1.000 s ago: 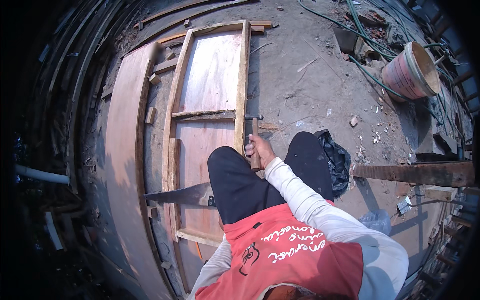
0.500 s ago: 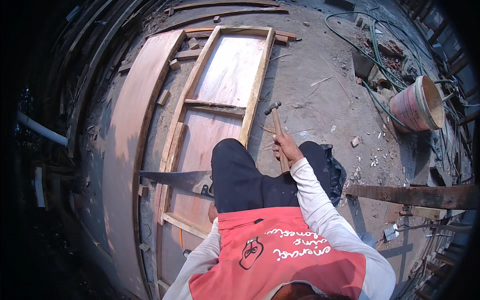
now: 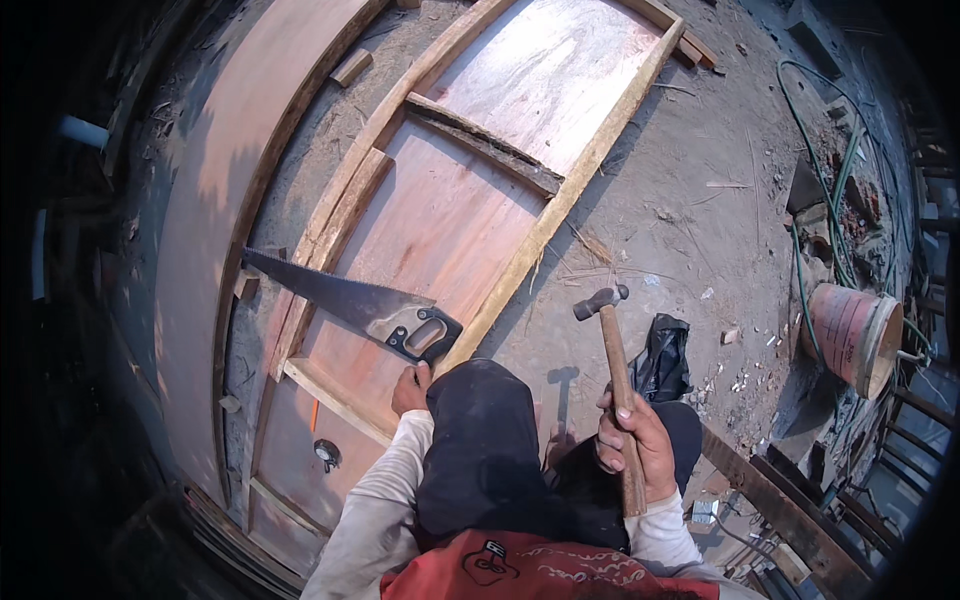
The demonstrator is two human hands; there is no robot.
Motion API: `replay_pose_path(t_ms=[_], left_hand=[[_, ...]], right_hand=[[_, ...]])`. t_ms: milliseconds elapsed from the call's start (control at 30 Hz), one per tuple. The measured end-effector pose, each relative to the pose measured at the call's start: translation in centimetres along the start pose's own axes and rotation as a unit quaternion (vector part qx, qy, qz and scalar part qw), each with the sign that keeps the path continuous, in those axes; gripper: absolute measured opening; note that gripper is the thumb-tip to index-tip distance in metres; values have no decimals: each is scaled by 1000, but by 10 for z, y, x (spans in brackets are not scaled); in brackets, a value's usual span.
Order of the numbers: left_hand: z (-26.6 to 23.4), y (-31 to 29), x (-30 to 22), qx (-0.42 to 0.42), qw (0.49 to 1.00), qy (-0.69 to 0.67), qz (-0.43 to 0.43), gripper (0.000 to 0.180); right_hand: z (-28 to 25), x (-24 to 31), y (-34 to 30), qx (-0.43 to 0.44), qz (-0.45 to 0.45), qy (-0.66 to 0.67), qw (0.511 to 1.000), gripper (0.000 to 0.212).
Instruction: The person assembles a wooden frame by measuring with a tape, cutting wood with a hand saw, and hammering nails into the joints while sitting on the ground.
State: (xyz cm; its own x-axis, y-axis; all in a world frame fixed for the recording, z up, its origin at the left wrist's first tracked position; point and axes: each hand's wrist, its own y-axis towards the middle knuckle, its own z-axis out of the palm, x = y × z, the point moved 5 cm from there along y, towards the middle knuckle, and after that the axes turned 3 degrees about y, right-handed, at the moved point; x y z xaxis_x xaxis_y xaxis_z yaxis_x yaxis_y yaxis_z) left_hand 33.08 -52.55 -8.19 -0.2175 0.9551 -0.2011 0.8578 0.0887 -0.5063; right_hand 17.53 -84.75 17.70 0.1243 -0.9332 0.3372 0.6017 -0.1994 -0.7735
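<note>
My right hand (image 3: 640,440) grips the wooden handle of a ball-peen hammer (image 3: 616,355), head up, above the ground beside my right knee. My left hand (image 3: 410,388) is beside my left knee, at the side of a wooden frame (image 3: 575,210) backed with plywood. Its fingers are curled, and what they hold, if anything, is hidden. A handsaw (image 3: 345,298) lies across the frame just beyond that hand, its black handle toward me. Nearer to me, a tape measure (image 3: 326,455) and a thin orange stick (image 3: 314,414) rest on the plywood.
A long plywood-faced panel (image 3: 215,190) lies left of the frame, with small wood blocks (image 3: 351,68) between them. A black plastic bag (image 3: 662,358) sits beyond my right knee. Farther right are a tilted bucket (image 3: 850,335), a green hose (image 3: 835,190) and a timber beam (image 3: 785,515).
My view has tilted and turned. The hammer has come up off my lap, still in my right hand. My left hand, mostly hidden before, now shows beside my knee.
</note>
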Motion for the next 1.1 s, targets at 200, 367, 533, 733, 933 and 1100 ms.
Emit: replay_pose_path(t_ms=[200,367,533,733,933,1100], left_hand=[[-25,-8,-14,-55,998,0,20,42],[-46,-21,-55,-28,991,125,-40,37],[-93,-87,-45,59,993,10,-102,38],[-177,-187,14,55,961,-142,-231,46],[-191,-241,62,112,754,-479,-436,34],[-203,-284,-12,59,587,-682,-431,34]], right_hand=[[16,-15,-18,-21,63,128,990,19],[14,-32,-37,-115,84,127,982,25],[-16,-29,-69,-13,153,195,969,27],[-35,-10,-96,-88,197,139,967,30],[-59,67,-64,-139,232,165,949,13],[-52,201,-46,-191,221,34,956,14]])
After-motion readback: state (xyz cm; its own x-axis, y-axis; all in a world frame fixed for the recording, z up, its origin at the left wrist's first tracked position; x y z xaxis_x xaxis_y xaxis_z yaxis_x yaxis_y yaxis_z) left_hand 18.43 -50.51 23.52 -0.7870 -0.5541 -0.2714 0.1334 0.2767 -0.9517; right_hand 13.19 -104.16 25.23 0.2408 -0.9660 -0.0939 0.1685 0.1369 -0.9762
